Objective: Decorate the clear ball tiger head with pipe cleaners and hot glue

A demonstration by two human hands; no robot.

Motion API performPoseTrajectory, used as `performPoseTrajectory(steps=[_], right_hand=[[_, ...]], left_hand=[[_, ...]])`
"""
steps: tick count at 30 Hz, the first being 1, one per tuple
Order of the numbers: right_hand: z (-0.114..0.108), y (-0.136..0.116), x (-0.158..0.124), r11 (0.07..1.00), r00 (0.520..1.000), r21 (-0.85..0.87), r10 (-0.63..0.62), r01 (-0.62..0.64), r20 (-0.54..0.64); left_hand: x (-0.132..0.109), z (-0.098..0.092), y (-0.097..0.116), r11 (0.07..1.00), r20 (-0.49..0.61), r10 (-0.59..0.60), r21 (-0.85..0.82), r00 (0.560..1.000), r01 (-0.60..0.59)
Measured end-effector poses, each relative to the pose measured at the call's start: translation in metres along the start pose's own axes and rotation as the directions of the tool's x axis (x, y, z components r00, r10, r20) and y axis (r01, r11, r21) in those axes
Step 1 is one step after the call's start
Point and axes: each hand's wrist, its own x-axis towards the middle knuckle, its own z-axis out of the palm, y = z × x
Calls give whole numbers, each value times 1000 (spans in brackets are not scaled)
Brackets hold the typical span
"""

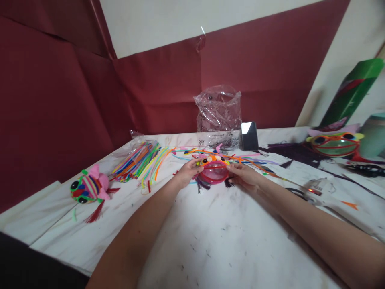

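Between both hands is a colourful craft animal (pixel 214 171) with black eyes, an orange and yellow brow and a wide, pink-rimmed clear mouth. Dark tassels (pixel 203 185) hang from its lower sides. My left hand (pixel 189 173) grips its left side, fingers closed around the edge. On the opposite side, my right hand (pixel 243 175) has its thumb and fingers closed on the rim. The craft faces me, close above or on the white marbled table (pixel 210 224); I cannot tell which. Loose pipe cleaners (pixel 252 160) lie just behind it.
A bundle of pipe cleaners (pixel 141 160) lies left, near a finished-looking fish craft (pixel 88 186) with red tassels. Behind stand a clear plastic bag (pixel 219 114) and a phone (pixel 249 136). To the right are a glue gun (pixel 320 192) and another craft face (pixel 335 144).
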Motion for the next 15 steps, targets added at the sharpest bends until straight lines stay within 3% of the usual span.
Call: performPoseTrajectory(steps=[4,8,12,15], right_hand=[[4,-5,-3,998,997,42,50,-47,-60],[9,-11,-7,997,991,51,70,-64,-116],[13,-15,-9,997,987,36,73,-69,-139],[13,-14,-9,998,986,18,70,-68,-150]], left_hand=[[0,3,0,994,1,86,68,996,-85],[-1,6,3,926,-20,143,356,990,-126],[-4,3,10,675,-18,343,701,939,-233],[-6,1,18,492,-39,447,846,894,-208]])
